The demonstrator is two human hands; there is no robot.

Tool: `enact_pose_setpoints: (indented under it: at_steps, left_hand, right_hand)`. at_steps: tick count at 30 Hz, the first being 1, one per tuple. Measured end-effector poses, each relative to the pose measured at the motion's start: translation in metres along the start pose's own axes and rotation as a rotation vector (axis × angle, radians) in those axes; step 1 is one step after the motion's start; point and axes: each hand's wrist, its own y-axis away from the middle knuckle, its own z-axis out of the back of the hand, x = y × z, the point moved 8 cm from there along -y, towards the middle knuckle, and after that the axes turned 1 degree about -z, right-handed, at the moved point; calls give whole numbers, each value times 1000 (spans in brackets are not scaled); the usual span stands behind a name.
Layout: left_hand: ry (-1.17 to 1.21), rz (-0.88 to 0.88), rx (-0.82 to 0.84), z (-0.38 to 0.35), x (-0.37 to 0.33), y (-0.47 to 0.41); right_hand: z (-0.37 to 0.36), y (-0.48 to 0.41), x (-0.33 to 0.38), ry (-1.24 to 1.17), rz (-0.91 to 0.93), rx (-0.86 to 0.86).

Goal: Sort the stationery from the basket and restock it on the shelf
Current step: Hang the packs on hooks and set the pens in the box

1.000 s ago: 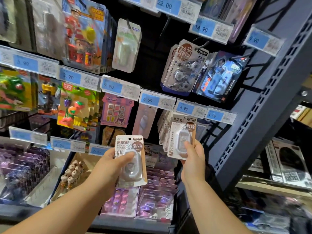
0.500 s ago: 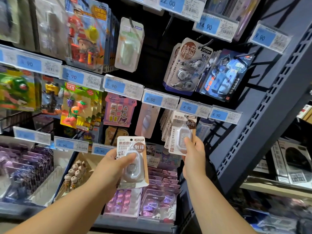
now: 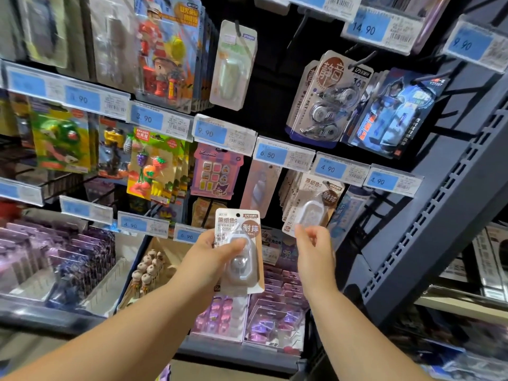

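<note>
correction tape pack, a white-and-brown card with a clear plastic blister (image 3: 239, 251), is in the left hand (image 3: 209, 259). the thumb curls across the blister front and the other fingers sit behind the card, holding it upright in front of the lower rows of the dark blue metal shelf (image 3: 439, 215).

from my end, one matching pack (image 3: 310, 204) already hangs under the blue 4.90 price tag (image 3: 330, 169). it is at the front of a stack of the same cards and tilts a little. the right hand (image 3: 314, 243) sits just beneath it, fingers (image 3: 319, 235) loosely curled and pinching nothing i can make out. whether the tips brush the card's lower edge i cannot tell.

so i judge this item half restocked: one hung, one yet to go up, with the hang hole at the top of its card free and visible. the basket is out of view, so i can't say how much stock remains to sort. the held pack is below and left of the hung one, near it but apart.
</note>
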Motion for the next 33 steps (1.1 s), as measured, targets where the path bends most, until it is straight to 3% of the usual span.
enact_pose_setpoints:
  at_steps: [4,8,10,14,19,26,33]
  left_hand:
    - [-7,-18,-4,-6,-1,2]
    - [10,-30,7,-12,2,5]
    - [28,-33,16,-15,1,7]
    - [-55,-61,57,-28,-2,5]
    - [-249,-108,120,-54,-5,-1]
    - [-424,-182,106,-96,-15,-23]
    - [-591,-225,16,-112,-17,-42]
  right_hand:
    - [-17,28,24,60,139,150]
    - [-43,53,23,-49,23,546]
    - [-46,57,16,-98,-13,613]
    - [-39,47,9,-259,-30,553]
    - [-10,23,11,-437,6,324]
    - [22,-2,5,-435,26,102]
    - [31,-25,-6,-426,-3,25]
